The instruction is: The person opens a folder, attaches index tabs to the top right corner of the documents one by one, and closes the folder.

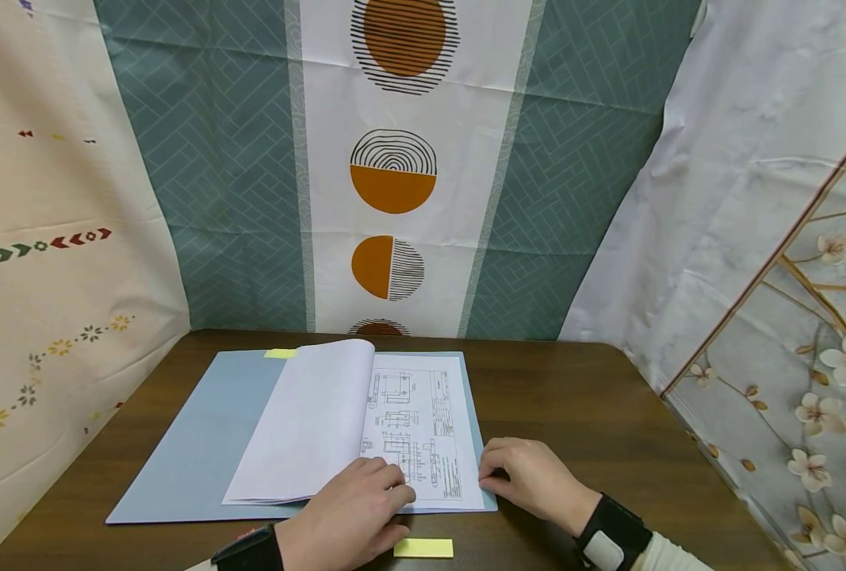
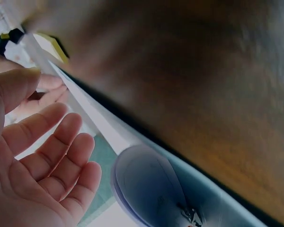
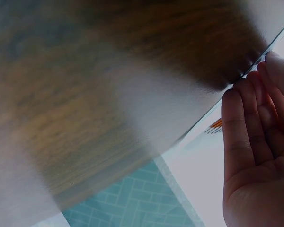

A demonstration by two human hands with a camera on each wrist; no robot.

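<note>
A light blue folder [image 1: 180, 468] lies spread on the table, holding a stack of white sheets. Some sheets [image 1: 308, 420] are turned over to the left, curving at the fold; the right page [image 1: 423, 444] carries printed technical drawings. My left hand [image 1: 358, 503] is over the lower edge near the fold, its fingers loose with nothing in them, as the left wrist view shows. At the lower right corner of the page and folder, my right hand [image 1: 530, 480] touches the edge with its fingertips. Whether they pinch a sheet is hard to see.
One yellow sticky note [image 1: 423, 548] lies on the brown table [image 1: 551, 396] just in front of the folder. Another yellow strip [image 1: 280, 354] is at the folder's top edge. Patterned cloths [image 1: 244, 159] hang behind and at both sides.
</note>
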